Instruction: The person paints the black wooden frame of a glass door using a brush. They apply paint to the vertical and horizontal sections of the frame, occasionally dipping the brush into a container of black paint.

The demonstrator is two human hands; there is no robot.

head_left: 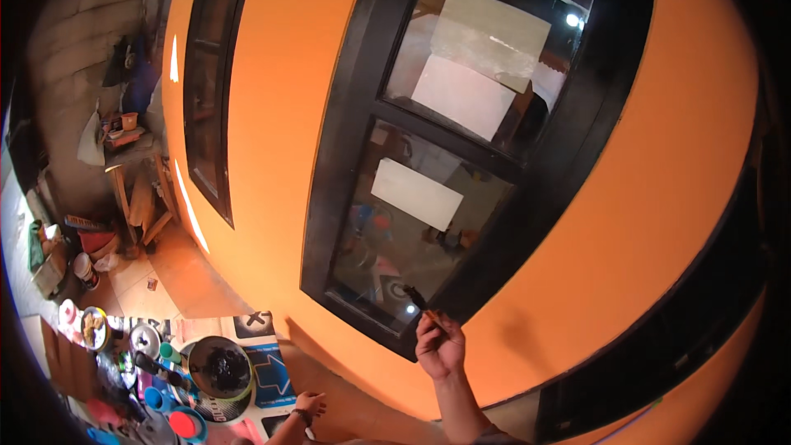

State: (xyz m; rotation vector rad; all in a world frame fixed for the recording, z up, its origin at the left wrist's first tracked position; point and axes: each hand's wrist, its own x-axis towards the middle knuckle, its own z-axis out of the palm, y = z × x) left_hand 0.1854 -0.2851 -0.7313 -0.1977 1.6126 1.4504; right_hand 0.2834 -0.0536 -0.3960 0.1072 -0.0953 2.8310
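Observation:
My right hand [441,348] is raised at the lower edge of a black-framed window [554,181], its fingers closed around a small paintbrush. The paintbrush [414,296] has dark bristles that point up and left, in front of the lower pane; I cannot tell whether they touch the frame. Low beside the table's right edge, my left hand [311,403] holds nothing, its fingers loosely apart. A dark band circles that wrist. Nearest to it on the table is a round pan [220,367] with a glossy black substance inside.
Bright orange wall [272,115] surrounds the window, and a narrower black-framed window [210,74] is farther left. Pale sheets [417,194] show at the panes. Cups, including a blue cup [158,399], and jars crowd the table [262,338]. A wooden stand [140,198] is at far left.

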